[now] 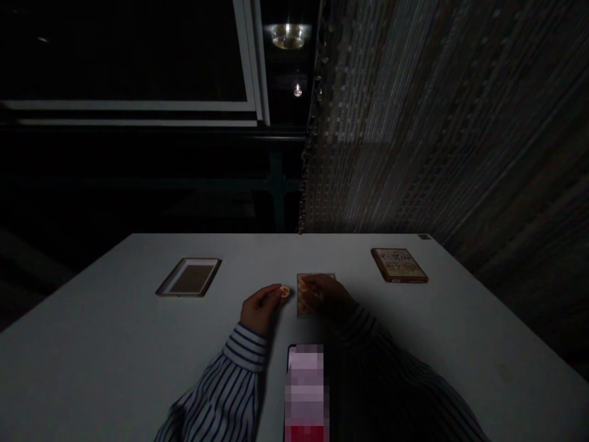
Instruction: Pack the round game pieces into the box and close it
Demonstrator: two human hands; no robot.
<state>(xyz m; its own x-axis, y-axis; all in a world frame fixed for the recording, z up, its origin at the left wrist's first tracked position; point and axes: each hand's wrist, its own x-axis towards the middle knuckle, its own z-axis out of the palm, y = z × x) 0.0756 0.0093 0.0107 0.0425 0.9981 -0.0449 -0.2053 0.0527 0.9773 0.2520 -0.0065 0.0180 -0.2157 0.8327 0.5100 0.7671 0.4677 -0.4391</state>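
My left hand (261, 309) pinches a small round token (285, 291), pale with a red pattern, just left of a card sheet. The square sheet (302, 307) lies flat on the white table and bears several round red-and-yellow pieces. Over its upper right part is my right hand (327, 294), fingers bent down onto the pieces; whether a piece is between the fingertips is too dark to tell. My right hand hides much of the sheet.
An open shallow box (189, 277) lies on the table (115, 344) at the left, a printed box or lid (399, 265) at the right. A phone (304, 393) with a blurred screen is at the front edge. Behind the table hang string curtains (368, 123) beside a dark window.
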